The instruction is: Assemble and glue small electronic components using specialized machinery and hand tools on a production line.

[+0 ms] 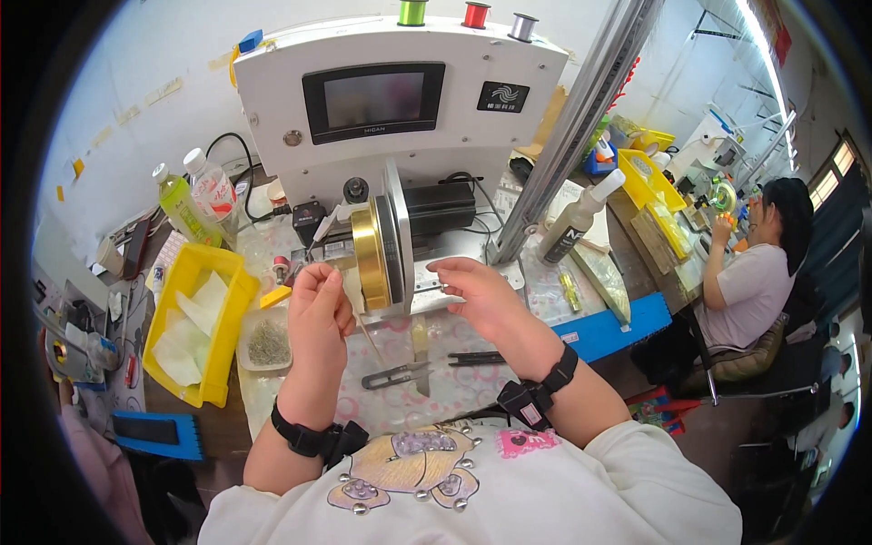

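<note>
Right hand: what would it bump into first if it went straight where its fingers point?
Probably the upright silver plate beside the gold wheel: the right hand points left toward it, though depth is unclear.

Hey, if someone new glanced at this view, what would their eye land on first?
Probably the shiny gold ring near the middle, mounted at the front of the big white machine, with the left hand to its left and the right hand to its right. After that, perhaps the bright yellow bin beyond the left hand, or the green spool on top of the machine.
</note>
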Action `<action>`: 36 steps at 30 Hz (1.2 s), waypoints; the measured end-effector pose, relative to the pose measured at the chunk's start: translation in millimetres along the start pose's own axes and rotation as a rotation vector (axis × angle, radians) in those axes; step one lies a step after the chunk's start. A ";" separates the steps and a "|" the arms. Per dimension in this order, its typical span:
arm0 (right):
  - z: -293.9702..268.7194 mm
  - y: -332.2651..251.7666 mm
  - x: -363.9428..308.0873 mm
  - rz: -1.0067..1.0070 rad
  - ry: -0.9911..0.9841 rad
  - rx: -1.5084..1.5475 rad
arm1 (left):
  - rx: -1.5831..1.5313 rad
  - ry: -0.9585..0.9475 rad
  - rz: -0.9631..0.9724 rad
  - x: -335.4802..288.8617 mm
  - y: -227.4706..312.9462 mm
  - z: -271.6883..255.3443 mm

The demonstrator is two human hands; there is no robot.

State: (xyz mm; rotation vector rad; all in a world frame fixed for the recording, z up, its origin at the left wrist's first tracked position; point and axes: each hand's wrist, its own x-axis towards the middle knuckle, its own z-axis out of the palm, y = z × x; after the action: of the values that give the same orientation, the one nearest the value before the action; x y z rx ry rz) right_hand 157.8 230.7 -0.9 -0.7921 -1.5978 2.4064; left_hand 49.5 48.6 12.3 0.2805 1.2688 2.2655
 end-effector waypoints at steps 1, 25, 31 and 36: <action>-4.3 4.0 -0.2 0.006 0.003 -0.002 | -0.003 0.004 -0.005 1.1 -2.5 2.2; 109.7 -37.9 -56.2 -0.229 -1.073 -1.250 | 1.473 -0.700 -0.281 -120.4 118.4 -117.9; 166.5 34.2 0.6 -0.785 -0.647 -1.359 | 1.521 -0.192 -0.058 -127.0 128.3 -146.6; 154.2 49.3 6.1 -0.697 -0.547 -1.627 | 1.401 -0.183 0.073 -116.9 94.7 -152.7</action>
State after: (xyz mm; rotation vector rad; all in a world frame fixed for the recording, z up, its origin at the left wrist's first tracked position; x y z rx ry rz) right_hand 83.5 86.8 -1.4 0.4450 -3.1261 0.4725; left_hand 51.6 -165.6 17.9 0.9606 2.5071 0.9650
